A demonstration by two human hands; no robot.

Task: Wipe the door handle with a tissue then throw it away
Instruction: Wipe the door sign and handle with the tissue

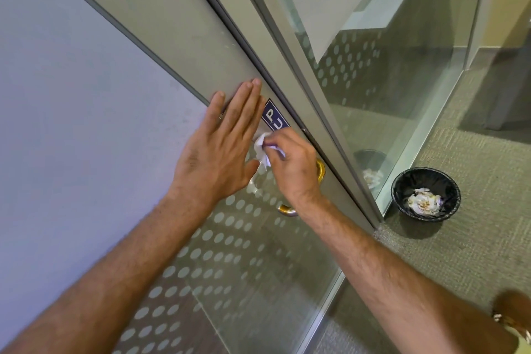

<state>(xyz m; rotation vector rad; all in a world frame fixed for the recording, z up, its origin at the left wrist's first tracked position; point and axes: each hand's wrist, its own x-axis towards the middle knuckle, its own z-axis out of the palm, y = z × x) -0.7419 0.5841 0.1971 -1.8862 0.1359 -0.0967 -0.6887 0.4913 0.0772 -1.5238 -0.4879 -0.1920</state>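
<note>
A brass door handle [320, 171] curves down the glass door; its lower end [286, 210] shows below my wrist, and the middle is hidden behind my right hand. My right hand [293, 165] is closed around a crumpled white tissue [263, 149], pressed against the upper part of the handle. My left hand [221, 149] lies flat and open on the door, fingers spread, just left of the tissue. A blue sign [274, 118] with white letters sits above the handle.
A small black-lined waste bin [399, 190] with crumpled tissues inside stands on the carpet to the right, past the door's edge. The metal door frame [287, 46] runs diagonally. A fixed glass panel [388, 80] lies to the right, with grey carpet below it.
</note>
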